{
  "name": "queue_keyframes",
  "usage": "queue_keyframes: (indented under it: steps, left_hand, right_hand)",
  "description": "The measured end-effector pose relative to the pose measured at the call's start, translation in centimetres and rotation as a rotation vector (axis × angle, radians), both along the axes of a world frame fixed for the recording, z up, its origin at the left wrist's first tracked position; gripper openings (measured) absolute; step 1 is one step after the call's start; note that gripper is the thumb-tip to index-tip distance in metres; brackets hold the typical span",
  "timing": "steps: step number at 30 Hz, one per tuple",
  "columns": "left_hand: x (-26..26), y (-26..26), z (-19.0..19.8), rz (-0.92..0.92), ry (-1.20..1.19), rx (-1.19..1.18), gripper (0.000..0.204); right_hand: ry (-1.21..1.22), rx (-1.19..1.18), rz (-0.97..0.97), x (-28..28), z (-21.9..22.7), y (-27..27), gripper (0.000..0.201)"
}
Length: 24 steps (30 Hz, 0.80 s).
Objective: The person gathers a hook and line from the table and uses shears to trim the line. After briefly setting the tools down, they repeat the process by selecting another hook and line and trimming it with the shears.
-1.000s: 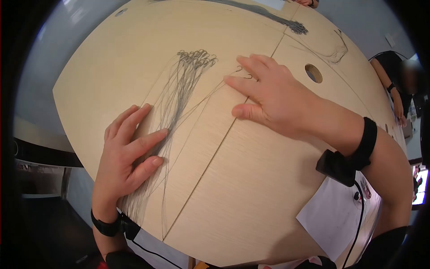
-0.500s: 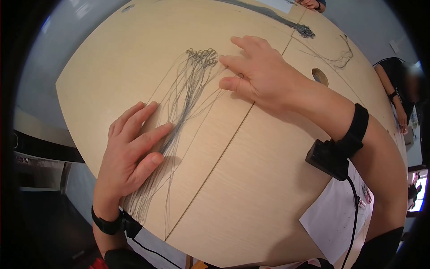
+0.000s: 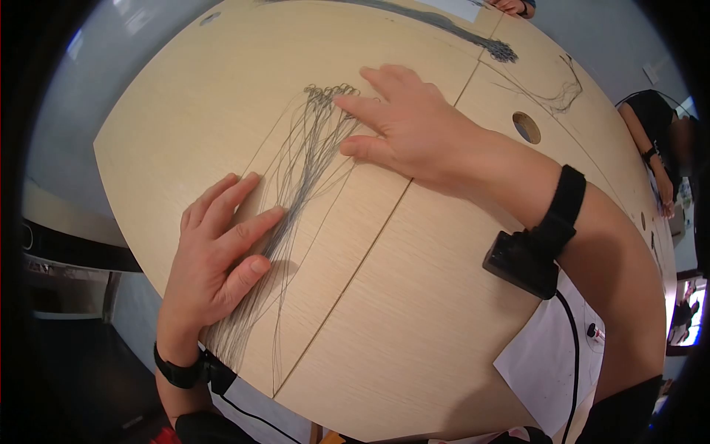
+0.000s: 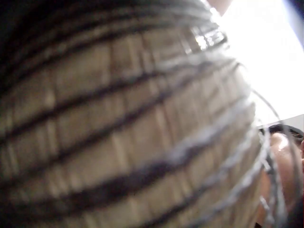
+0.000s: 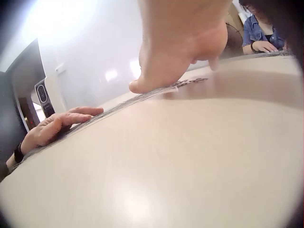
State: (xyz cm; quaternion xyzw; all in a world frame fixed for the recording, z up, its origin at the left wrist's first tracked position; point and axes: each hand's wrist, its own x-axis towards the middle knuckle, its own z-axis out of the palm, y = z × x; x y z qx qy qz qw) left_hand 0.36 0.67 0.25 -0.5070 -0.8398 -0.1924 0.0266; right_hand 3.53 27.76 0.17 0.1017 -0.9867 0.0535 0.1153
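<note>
A bundle of thin grey strands [image 3: 302, 194] with small hooks [image 3: 319, 95] at its far end lies on the wooden table. My left hand [image 3: 214, 251] rests on the near part of the bundle, fingers spread and index fingertip on the strands. Over the right side of the hooked end is my right hand [image 3: 414, 126], its fingers extended and partly covering the hooks. The right wrist view shows the right hand [image 5: 183, 52] low over the strands [image 5: 137, 99], with the left hand [image 5: 57, 126] flat beyond. Blurred strands [image 4: 156, 175] fill the left wrist view.
Another hooked bundle [image 3: 458, 31] lies along the table's far edge, with a few loose strands [image 3: 566, 92] right of it. A round hole [image 3: 526, 127] and a seam cut the tabletop. White paper [image 3: 551, 355] lies near right. Other people sit at the far and right sides.
My right hand has moved left from beside the bundle to over its hooked end. The separate hooks and strands near it have shifted toward the bundle. My left hand stays on the strands.
</note>
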Motion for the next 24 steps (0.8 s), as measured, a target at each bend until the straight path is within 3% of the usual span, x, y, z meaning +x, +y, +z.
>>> queue_keyframes:
  steps: [8, 20, 24]
  left_hand:
    - [0.0, -0.1, 0.0, 0.000, -0.013, 0.010, 0.045]
    - [0.0, -0.2, 0.0, -0.005, -0.022, -0.020, 0.047]
    - [0.0, -0.1, -0.1, 0.003, -0.012, 0.019, 0.045]
  right_hand:
    - [0.076, 0.036, 0.010, -0.2, 0.1, 0.6, 0.055]
    - [-0.014, -0.006, -0.009, 1.4, 1.0, 2.4, 0.051]
    - [0.008, 0.018, 0.061, 2.1, 0.9, 2.2, 0.052]
